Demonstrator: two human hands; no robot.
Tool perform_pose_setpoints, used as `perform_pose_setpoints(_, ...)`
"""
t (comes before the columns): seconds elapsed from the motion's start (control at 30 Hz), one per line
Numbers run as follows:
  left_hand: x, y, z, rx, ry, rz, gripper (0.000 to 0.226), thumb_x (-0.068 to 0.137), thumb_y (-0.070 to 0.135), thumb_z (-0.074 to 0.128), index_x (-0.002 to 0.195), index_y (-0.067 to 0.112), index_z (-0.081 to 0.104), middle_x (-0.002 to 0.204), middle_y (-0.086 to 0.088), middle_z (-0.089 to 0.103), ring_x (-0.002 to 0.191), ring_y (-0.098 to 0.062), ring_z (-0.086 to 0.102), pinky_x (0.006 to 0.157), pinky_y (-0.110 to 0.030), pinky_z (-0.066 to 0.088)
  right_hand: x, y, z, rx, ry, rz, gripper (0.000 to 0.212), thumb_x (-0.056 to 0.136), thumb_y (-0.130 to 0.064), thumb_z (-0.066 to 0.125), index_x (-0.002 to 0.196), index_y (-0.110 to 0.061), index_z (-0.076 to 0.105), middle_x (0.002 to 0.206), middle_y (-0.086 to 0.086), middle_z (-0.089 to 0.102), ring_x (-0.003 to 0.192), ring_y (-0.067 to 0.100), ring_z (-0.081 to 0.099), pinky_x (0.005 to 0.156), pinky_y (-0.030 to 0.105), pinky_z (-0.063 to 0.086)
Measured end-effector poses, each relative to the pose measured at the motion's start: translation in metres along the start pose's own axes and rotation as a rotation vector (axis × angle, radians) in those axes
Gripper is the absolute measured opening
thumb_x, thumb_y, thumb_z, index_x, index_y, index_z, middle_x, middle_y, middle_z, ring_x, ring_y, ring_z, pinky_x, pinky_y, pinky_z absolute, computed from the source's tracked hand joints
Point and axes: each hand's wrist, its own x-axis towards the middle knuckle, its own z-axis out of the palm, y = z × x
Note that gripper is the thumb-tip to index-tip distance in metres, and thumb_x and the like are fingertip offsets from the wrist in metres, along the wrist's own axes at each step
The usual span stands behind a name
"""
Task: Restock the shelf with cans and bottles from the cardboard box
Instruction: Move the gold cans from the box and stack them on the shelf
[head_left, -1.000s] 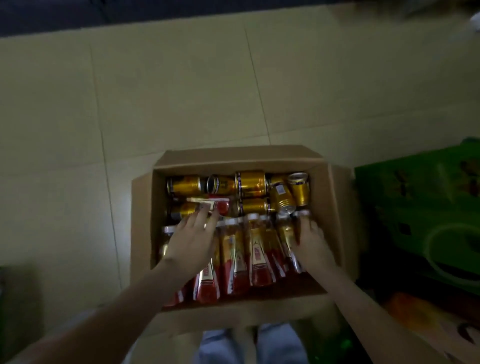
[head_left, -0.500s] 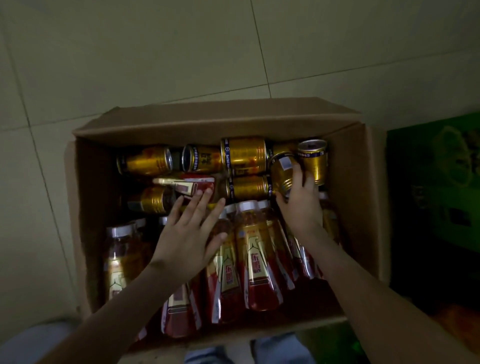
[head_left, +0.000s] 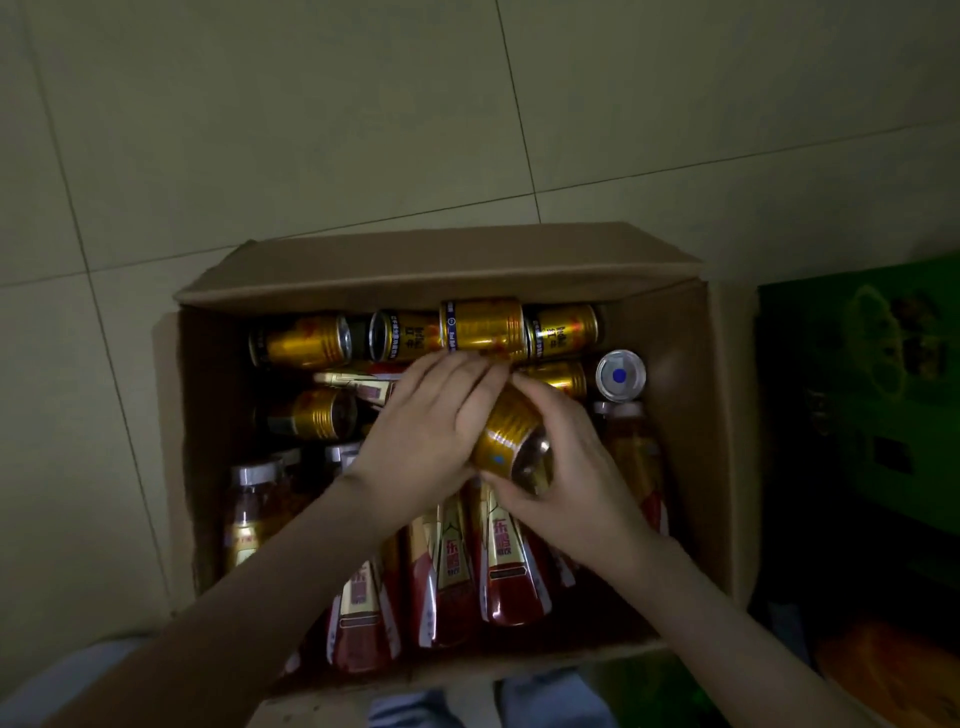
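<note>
Gold can (head_left: 511, 441) at frame centre, tilted end-up over the open cardboard box (head_left: 436, 270), with both hands on it.
Right hand (head_left: 571, 478) is wrapped around the can from below and the right, likely to pull it free of the pile. Left hand (head_left: 421, 441) lays fairly straight fingers against its upper side, steadying rather than clasping; its thumb is hidden. More gold cans (head_left: 483, 330) lie on their sides along the box's upper edge. Red-labelled bottles (head_left: 511, 571) fill the lower half, packed flat with caps pointing up-frame. One silver cap with a blue dot (head_left: 620, 375) faces the camera at centre right. Bottle labels read 东鹏, and a can at upper right appears to read 红牛. No shelf is in view, so nothing visible is restocked yet.
</note>
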Motion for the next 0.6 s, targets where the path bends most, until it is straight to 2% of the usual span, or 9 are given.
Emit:
perform_pose_setpoints(0.07,-0.007,-0.005,0.002,-0.020,-0.070,-0.159,0.086,0.053,0.035,0.089,0.123,0.001,0.052,0.112,-0.016,0.064,0.106,-0.033,0.062,0.101,-0.044,0.039,0.012,0.009,-0.009,0.174,-0.122,0.089,0.104,0.075,-0.027,0.079,0.138,-0.059,0.003,0.144,-0.015,0.028,0.131,0.000,0.037,0.103,0.025,0.042)
perform_pose_setpoints(0.1,-0.012,-0.007,0.002,-0.067,-0.089,-0.266,0.087,0.051,0.035,0.090,0.122,0.001,0.054,0.110,-0.014,0.065,0.102,-0.032,0.064,0.098,-0.043,0.041,0.019,0.017,-0.015,0.187,-0.158,0.132,0.107,0.074,-0.030,0.080,0.134,-0.063,-0.002,0.147,-0.014,0.025,0.133,-0.001,0.034,0.106,0.029,0.039)
perform_pose_setpoints(0.17,-0.021,-0.009,0.001,-0.176,-0.075,-0.470,0.082,0.059,0.037,0.087,0.127,0.006,0.051,0.111,-0.010,0.063,0.102,-0.028,0.062,0.092,-0.040,0.045,0.035,0.035,-0.027,0.087,-0.193,0.217,0.102,0.076,-0.039,0.077,0.140,-0.055,-0.002,0.154,-0.009,0.021,0.138,0.003,0.026,0.111,0.035,0.030)
perform_pose_setpoints(0.2,-0.025,-0.009,0.000,-0.244,-0.069,-0.573,0.080,0.064,0.039,0.085,0.129,0.009,0.048,0.115,-0.007,0.061,0.104,-0.025,0.060,0.090,-0.037,0.046,0.043,0.046,-0.031,-0.044,-0.199,0.257,0.095,0.081,-0.042,0.071,0.147,-0.044,0.002,0.155,-0.005,0.020,0.140,0.008,0.023,0.111,0.035,0.025)
perform_pose_setpoints(0.27,-0.032,-0.012,-0.002,-0.351,-0.012,-0.742,0.079,0.069,0.043,0.081,0.132,0.014,0.043,0.117,-0.001,0.057,0.104,-0.018,0.056,0.084,-0.029,0.046,0.058,0.070,-0.035,-0.455,-0.185,0.314,0.079,0.091,-0.041,0.059,0.151,-0.024,0.011,0.156,0.004,0.023,0.143,0.021,0.020,0.112,0.038,0.021)
perform_pose_setpoints(0.37,-0.043,-0.020,0.003,-0.443,0.061,-0.872,0.076,0.069,0.043,0.081,0.130,0.018,0.043,0.112,0.005,0.055,0.096,-0.009,0.053,0.076,-0.022,0.042,0.070,0.104,-0.031,-0.927,-0.191,0.413,0.072,0.092,-0.027,0.058,0.148,-0.009,0.017,0.152,0.017,0.026,0.143,0.032,0.018,0.118,0.042,0.016)
perform_pose_setpoints(0.43,-0.048,-0.024,0.008,-0.483,0.070,-0.914,0.071,0.068,0.045,0.080,0.125,0.019,0.046,0.110,0.003,0.058,0.095,-0.011,0.057,0.074,-0.023,0.044,0.071,0.120,-0.024,-1.115,-0.296,0.480,0.071,0.092,-0.026,0.056,0.147,-0.006,0.015,0.151,0.021,0.025,0.142,0.036,0.020,0.117,0.044,0.016)
perform_pose_setpoints(0.5,-0.050,-0.027,0.012,-0.519,0.084,-0.954,0.067,0.068,0.045,0.080,0.121,0.020,0.047,0.106,0.004,0.060,0.094,-0.013,0.059,0.074,-0.024,0.048,0.071,0.129,-0.018,-1.303,-0.403,0.472,0.073,0.092,-0.028,0.055,0.147,-0.006,0.013,0.150,0.023,0.022,0.140,0.038,0.023,0.115,0.045,0.021)
perform_pose_setpoints(0.6,-0.047,-0.029,0.014,-0.547,0.068,-0.958,0.067,0.068,0.046,0.080,0.121,0.021,0.047,0.105,0.006,0.060,0.093,-0.012,0.059,0.077,-0.026,0.050,0.072,0.130,-0.013,-1.437,-0.391,0.416,0.070,0.091,-0.024,0.057,0.145,-0.008,0.016,0.146,0.022,0.027,0.134,0.036,0.033,0.106,0.043,0.035)
